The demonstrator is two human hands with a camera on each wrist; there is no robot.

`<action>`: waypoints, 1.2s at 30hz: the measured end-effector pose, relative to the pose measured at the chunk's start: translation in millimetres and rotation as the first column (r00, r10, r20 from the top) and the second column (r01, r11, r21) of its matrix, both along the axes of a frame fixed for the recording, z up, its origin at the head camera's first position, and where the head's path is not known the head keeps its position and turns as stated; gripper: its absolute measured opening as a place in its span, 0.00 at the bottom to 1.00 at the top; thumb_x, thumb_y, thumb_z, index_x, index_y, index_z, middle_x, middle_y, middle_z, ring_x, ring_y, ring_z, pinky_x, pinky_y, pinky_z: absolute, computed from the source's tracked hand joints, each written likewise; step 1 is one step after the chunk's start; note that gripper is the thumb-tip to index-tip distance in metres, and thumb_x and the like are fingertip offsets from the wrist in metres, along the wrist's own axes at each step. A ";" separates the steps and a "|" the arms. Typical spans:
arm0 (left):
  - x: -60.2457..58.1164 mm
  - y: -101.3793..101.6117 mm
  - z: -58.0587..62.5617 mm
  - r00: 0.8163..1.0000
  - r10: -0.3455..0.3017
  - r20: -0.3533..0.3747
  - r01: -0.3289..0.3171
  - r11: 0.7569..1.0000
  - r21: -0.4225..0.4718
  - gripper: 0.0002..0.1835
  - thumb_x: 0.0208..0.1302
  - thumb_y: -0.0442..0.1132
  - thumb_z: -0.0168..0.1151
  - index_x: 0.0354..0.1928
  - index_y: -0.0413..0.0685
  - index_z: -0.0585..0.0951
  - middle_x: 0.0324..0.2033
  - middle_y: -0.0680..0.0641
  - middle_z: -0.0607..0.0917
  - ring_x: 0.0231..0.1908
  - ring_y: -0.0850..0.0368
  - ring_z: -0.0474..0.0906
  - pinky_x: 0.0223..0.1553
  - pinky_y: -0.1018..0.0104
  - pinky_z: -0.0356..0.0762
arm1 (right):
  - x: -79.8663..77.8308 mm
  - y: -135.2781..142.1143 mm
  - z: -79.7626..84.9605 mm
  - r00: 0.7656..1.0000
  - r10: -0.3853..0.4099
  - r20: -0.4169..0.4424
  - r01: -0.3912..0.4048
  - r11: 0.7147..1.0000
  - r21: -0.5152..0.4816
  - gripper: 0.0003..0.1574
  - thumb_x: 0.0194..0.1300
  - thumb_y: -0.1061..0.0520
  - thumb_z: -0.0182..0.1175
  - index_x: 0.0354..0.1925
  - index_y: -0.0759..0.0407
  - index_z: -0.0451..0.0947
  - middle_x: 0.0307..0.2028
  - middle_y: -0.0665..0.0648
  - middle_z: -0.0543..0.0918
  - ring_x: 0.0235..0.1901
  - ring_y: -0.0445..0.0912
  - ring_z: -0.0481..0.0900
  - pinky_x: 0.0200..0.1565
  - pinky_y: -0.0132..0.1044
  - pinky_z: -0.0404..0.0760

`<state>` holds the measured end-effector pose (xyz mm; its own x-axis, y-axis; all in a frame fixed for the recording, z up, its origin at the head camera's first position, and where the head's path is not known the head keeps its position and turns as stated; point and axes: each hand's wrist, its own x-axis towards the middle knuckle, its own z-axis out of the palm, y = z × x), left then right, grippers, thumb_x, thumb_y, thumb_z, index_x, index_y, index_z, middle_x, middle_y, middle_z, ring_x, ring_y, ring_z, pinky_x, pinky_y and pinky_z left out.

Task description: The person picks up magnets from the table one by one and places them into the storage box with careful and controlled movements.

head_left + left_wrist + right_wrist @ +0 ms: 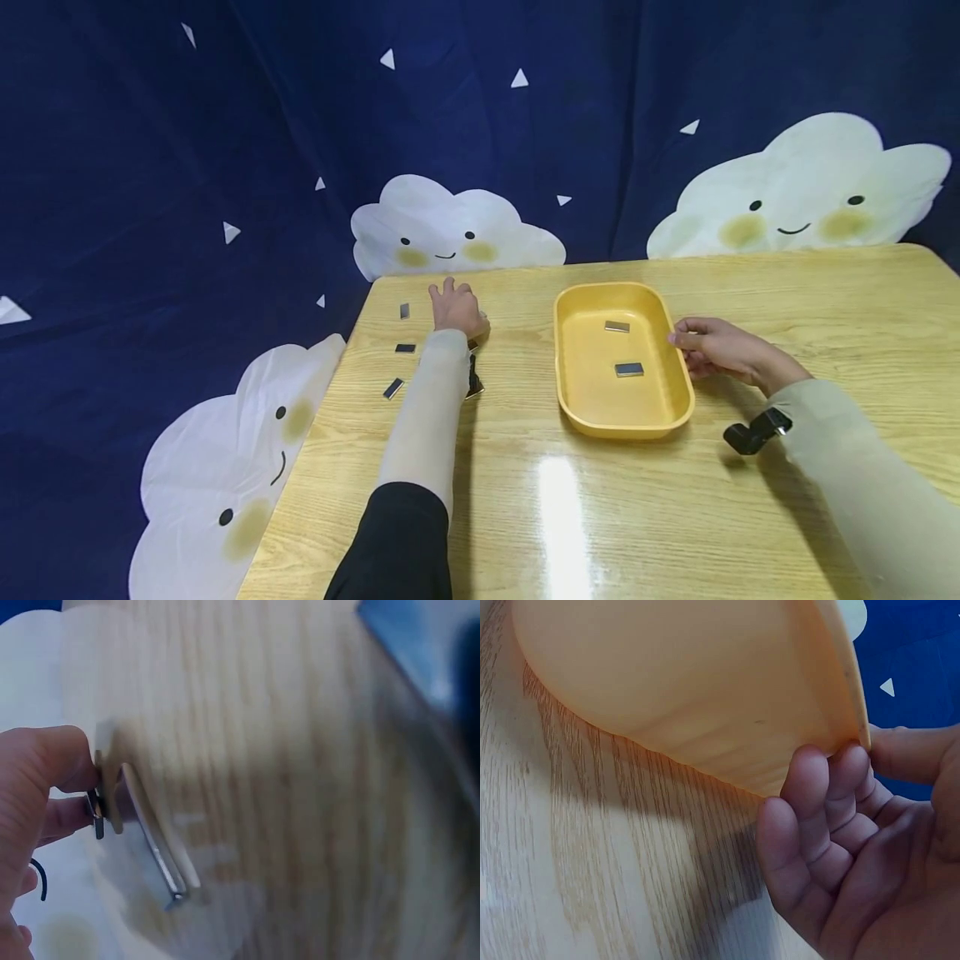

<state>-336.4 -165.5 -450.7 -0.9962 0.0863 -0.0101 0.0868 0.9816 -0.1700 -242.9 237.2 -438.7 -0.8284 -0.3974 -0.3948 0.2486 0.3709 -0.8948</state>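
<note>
At the table's far left, my left hand (457, 310) pinches a small flat rectangular piece (97, 814) with a metallic edge between thumb and finger, seen edge-on in the left wrist view. Another such piece (154, 836) lies on the wood just beside it. My right hand (720, 350) holds the right side of a yellow plastic tray (600, 421), thumb over the rim and fingers against the outer wall (705, 690). Inside the tray lie two pieces, one farther back (617, 327) and one nearer the middle (628, 369).
Left of the left forearm lie three dark pieces: one at the back (405, 311), one in the middle (405, 348), one in front (393, 388). Another piece (475, 388) shows partly right of the forearm. A dark blue curtain with clouds (457, 225) hangs behind the wooden table (510, 517).
</note>
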 end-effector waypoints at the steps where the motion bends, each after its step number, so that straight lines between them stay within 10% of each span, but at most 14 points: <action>1: 0.7 -0.5 -0.4 1.000 0.004 0.000 -0.004 1.000 0.008 0.20 0.65 0.52 0.55 0.16 0.56 0.81 0.59 0.54 0.78 0.70 0.46 0.58 0.67 0.40 0.53 | 0.1 0.0 0.0 1.000 0.000 -0.001 0.000 1.000 0.000 0.15 0.78 0.52 0.47 0.49 0.64 0.64 0.30 0.49 0.79 0.28 0.39 0.80 0.36 0.37 0.84; 14: 2.3 -11.0 0.2 1.000 0.010 0.024 -0.010 1.000 -0.004 0.19 0.63 0.53 0.52 0.18 0.55 0.80 0.55 0.52 0.79 0.65 0.50 0.63 0.68 0.46 0.53 | -2.2 -5.2 0.9 1.000 0.012 -0.003 -0.012 1.000 0.016 0.12 0.77 0.53 0.48 0.46 0.62 0.64 0.28 0.49 0.77 0.26 0.39 0.78 0.35 0.37 0.84; 36: 9.7 -2.7 42.0 0.989 -0.108 -0.101 0.121 0.983 0.137 0.22 0.62 0.54 0.57 0.13 0.54 0.78 0.54 0.57 0.80 0.67 0.53 0.63 0.72 0.45 0.48 | -0.6 -0.1 -1.9 1.000 0.016 0.001 -0.016 1.000 -0.006 0.14 0.77 0.52 0.47 0.48 0.63 0.65 0.30 0.48 0.78 0.28 0.38 0.80 0.36 0.36 0.85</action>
